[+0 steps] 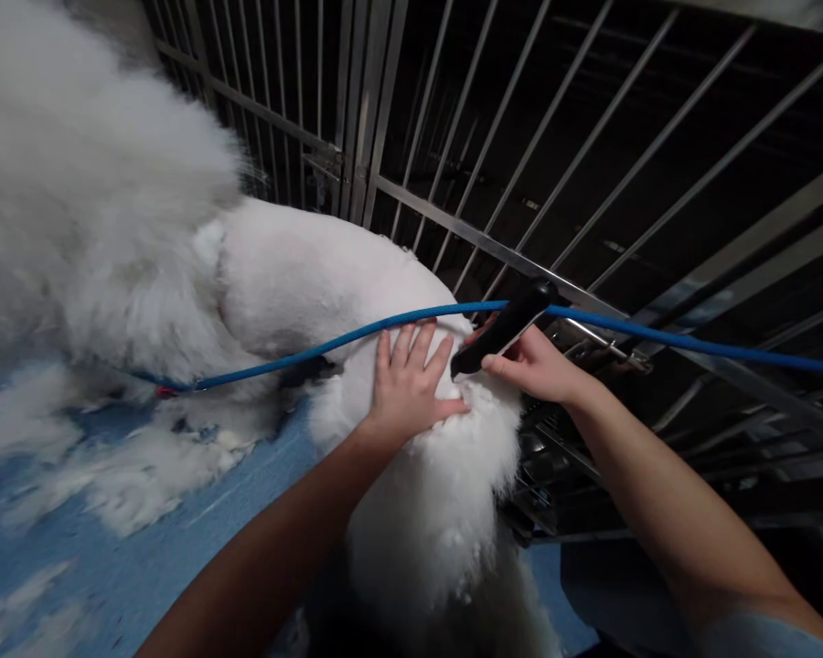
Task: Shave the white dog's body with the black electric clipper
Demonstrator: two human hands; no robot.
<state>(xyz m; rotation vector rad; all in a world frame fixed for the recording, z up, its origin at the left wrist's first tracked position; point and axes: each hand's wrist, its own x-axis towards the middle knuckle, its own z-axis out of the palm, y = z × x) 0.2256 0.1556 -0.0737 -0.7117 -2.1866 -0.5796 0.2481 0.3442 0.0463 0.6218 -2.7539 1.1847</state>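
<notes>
A white dog stands with its back and side clipped short, while long fur covers its front and its hind leg. My left hand lies flat on its hindquarter, fingers spread. In my right hand is a black hair clipper, its lower end against the fur beside my left thumb. The clipper's blade is hidden in the fur. A blue leash runs over the dog's flank, above my left fingers and past the clipper, to the right edge.
Metal cage doors with bars stand close behind the dog, with a latch near my right wrist. Clumps of cut white fur lie on the blue floor at the left.
</notes>
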